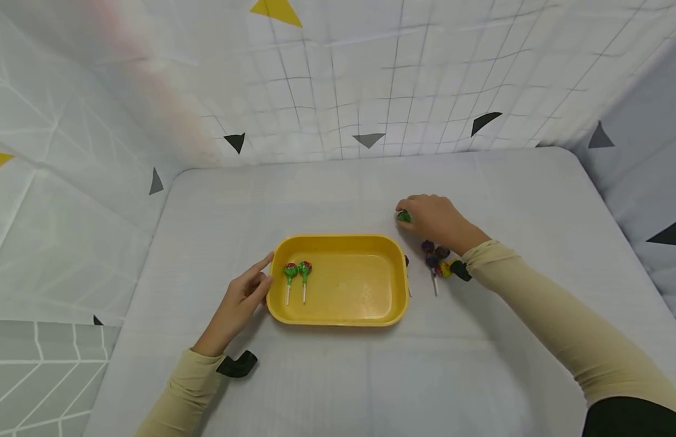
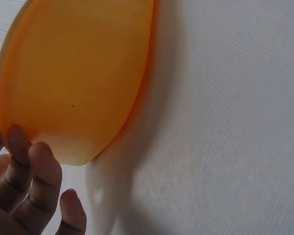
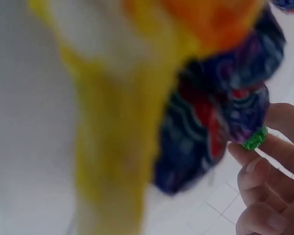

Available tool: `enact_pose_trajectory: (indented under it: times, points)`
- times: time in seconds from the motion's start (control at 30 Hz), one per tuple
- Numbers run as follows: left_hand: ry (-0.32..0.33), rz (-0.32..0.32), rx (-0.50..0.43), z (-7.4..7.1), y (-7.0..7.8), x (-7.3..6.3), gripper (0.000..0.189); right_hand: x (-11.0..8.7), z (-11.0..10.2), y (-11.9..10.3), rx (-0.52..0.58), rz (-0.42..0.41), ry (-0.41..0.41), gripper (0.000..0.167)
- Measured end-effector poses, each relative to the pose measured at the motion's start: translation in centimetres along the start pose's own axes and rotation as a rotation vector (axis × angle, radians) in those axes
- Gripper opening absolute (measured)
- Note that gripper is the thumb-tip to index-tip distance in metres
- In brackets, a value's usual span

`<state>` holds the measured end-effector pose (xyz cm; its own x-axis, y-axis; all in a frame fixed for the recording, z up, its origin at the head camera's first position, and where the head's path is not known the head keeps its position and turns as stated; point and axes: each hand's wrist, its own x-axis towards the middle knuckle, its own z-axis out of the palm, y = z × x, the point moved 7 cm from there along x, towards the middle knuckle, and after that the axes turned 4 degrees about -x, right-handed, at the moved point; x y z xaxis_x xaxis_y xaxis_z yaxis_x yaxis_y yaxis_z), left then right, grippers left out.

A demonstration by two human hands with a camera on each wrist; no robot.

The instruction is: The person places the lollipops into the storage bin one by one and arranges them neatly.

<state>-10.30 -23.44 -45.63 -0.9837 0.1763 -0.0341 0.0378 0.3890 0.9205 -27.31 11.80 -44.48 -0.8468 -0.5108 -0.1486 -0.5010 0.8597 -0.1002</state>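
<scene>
Two green-wrapped lollipops (image 1: pixel 304 273) lie side by side, sticks toward me, at the left end of a yellow tray (image 1: pixel 338 323). My left hand (image 1: pixel 240 301) rests at the tray's left end, its loosely bent fingers touching the outer wall (image 2: pixel 73 98). Beyond the tray's far right corner, my right hand (image 1: pixel 433 220) pinches another green lollipop (image 1: pixel 404 216); only its wrapped head shows, between the fingers. A cluster of purple-wrapped lollipops (image 1: pixel 431 261) and a yellow-and-red one (image 1: pixel 443 269) lies below that hand, looming large and blurred in the right wrist view.
More of a dark lollipop (image 1: pixel 407 261) peeks out beside the tray's right wall. A white cloth (image 1: pixel 338 376) covers the table. Patterned white fabric (image 1: pixel 327 79) hangs behind it and at both sides. Dark camera straps sit on the sleeves.
</scene>
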Motion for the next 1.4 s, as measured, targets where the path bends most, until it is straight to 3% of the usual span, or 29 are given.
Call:
enact_pose_trajectory:
  times: [0.2, 0.47, 0.9, 1.4]
  points:
    - [0.007, -0.002, 0.008, -0.1, -0.1, 0.0, 0.051, 0.0, -0.3, 0.6, 0.022, 0.031, -0.029, 0.033]
    - [0.004, -0.007, 0.007, 0.0, -0.2, 0.0, 0.051, 0.0, -0.2, 2.2, 0.127, 0.123, 0.015, 0.037]
    - [0.004, -0.003, 0.022, 0.0, -0.1, 0.1, 0.051, -0.6, -0.7, 2.2, 0.183, 0.119, 0.04, 0.034]
    - [0.002, -0.006, 0.017, -0.1, -0.3, 0.2, 0.05, -1.3, -2.3, 1.5, 0.169, 0.108, 0.063, 0.033]
